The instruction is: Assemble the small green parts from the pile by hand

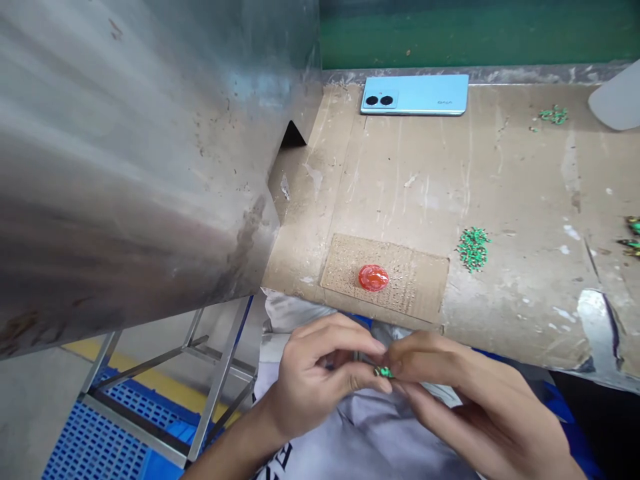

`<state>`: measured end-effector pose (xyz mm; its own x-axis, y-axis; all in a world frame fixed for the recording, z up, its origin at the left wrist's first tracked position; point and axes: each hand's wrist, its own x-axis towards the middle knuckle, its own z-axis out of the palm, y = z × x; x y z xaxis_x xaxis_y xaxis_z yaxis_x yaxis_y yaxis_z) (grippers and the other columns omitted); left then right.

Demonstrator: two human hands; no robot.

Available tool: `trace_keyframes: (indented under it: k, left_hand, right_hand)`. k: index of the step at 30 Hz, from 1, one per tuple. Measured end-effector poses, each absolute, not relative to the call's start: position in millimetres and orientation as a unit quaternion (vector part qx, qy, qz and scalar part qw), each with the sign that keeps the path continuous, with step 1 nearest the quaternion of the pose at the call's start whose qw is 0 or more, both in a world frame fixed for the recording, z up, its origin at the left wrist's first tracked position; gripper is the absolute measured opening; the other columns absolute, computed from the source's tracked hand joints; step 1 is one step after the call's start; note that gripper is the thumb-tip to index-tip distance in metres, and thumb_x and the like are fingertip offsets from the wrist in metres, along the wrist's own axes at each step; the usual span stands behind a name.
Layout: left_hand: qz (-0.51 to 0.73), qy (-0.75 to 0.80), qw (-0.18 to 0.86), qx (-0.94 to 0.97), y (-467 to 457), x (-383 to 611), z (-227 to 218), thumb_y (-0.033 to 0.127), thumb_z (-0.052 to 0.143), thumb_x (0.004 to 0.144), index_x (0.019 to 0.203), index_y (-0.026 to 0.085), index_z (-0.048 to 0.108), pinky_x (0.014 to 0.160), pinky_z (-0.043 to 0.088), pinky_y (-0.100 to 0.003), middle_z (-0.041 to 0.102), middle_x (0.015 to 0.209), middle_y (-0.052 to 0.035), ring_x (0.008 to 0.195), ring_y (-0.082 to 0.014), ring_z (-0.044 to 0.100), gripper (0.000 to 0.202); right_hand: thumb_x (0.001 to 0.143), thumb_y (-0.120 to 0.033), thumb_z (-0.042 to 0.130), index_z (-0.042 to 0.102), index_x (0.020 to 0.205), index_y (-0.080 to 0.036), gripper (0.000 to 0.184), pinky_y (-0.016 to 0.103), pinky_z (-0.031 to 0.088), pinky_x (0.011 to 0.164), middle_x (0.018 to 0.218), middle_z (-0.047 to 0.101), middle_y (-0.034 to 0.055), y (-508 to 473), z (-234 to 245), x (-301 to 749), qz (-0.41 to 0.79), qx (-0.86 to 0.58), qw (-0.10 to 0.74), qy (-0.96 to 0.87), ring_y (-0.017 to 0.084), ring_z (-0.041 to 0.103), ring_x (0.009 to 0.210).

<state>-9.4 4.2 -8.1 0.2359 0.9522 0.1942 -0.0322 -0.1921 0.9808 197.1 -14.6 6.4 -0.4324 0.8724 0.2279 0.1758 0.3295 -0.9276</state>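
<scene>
My left hand (320, 377) and my right hand (470, 387) meet over my lap, just below the table's front edge. Between their fingertips is a small green piece with dark gold-brown parts (383, 372); the fingers cover much of it, so its kind is unclear. Thumb and forefinger of each hand pinch at it from either side. A red, glossy oval lump (373, 278) sits on a rectangle of cardboard (430, 283) right in front of my hands. To the right of that lies a pile of tiny green and gold pieces (473, 249).
A light blue phone (415, 95) lies at the table's back edge. Another little group of green pieces (554, 115) is near a white object (617, 100) at the far right. A large metal panel (150, 167) borders the left side, above a metal-framed stool (215, 380).
</scene>
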Motion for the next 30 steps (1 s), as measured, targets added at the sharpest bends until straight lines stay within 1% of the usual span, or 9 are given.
trace_keyframes:
  k: [4,6,8,15,22,27,30]
  left_hand:
    - [0.446,0.397,0.514,0.616,3,-11,-3,0.023,0.089,0.087,0.099,0.018,0.083,0.056,0.051,-0.023,0.078,0.082,-0.0054,0.063,-0.014,0.064,0.014]
    - [0.438,0.397,0.509,0.626,2,-11,-1,0.018,0.084,0.089,0.103,0.017,0.082,0.054,0.049,-0.023,0.077,0.083,-0.0053,0.06,-0.0124,0.058,0.014]
    - [0.435,0.396,0.503,0.634,1,-11,1,0.012,0.08,0.087,0.103,0.015,0.082,0.052,0.047,-0.022,0.075,0.082,-0.0049,0.058,-0.0109,0.054,0.016]
    - [0.429,0.422,0.502,0.621,0,-7,3,0.0,0.072,0.079,0.093,0.012,0.082,0.049,0.042,-0.019,0.073,0.075,-0.0031,0.054,-0.0087,0.052,0.021]
    - [0.419,0.452,0.479,0.625,6,-1,8,-0.002,0.069,0.077,0.082,0.01,0.082,0.044,0.04,-0.019,0.073,0.065,-0.0047,0.048,-0.0091,0.053,0.018]
    - [0.426,0.463,0.448,0.636,5,-1,8,0.0,0.072,0.078,0.08,0.012,0.081,0.045,0.046,-0.019,0.077,0.068,-0.0063,0.049,-0.0119,0.063,0.015]
    - [0.435,0.47,0.426,0.64,3,1,5,-0.001,0.071,0.078,0.081,0.015,0.08,0.047,0.049,-0.018,0.078,0.069,-0.0044,0.051,-0.013,0.067,0.018]
  right_hand:
    - [0.1,-0.001,0.059,0.062,0.114,-0.018,0.022,0.019,0.06,0.082,0.101,0.07,0.0045,-14,5,198,0.398,-0.37,0.389,-0.744,0.012,0.072,0.092]
    - [0.101,-0.003,0.058,0.062,0.114,-0.018,0.021,0.02,0.06,0.081,0.102,0.07,0.005,-14,4,198,0.383,-0.37,0.385,-0.754,0.012,0.071,0.091]
    - [0.101,-0.003,0.057,0.063,0.115,-0.017,0.02,0.021,0.06,0.08,0.102,0.069,0.0056,-14,3,199,0.371,-0.367,0.385,-0.761,0.012,0.071,0.091]
    - [0.101,-0.002,0.057,0.064,0.114,-0.017,0.021,0.023,0.061,0.078,0.104,0.069,0.0069,-15,0,201,0.335,-0.366,0.379,-0.781,0.014,0.07,0.09]
    - [0.099,-0.002,0.058,0.065,0.11,-0.018,0.02,0.023,0.062,0.075,0.1,0.072,0.0066,-16,0,198,0.33,-0.384,0.393,-0.768,0.014,0.073,0.086]
    - [0.094,-0.001,0.063,0.066,0.106,-0.02,0.023,0.021,0.064,0.073,0.096,0.074,0.005,-15,0,193,0.331,-0.408,0.422,-0.739,0.014,0.077,0.081]
    - [0.094,-0.002,0.063,0.067,0.105,-0.02,0.022,0.021,0.064,0.073,0.096,0.075,0.005,-14,2,188,0.331,-0.421,0.425,-0.729,0.014,0.077,0.081]
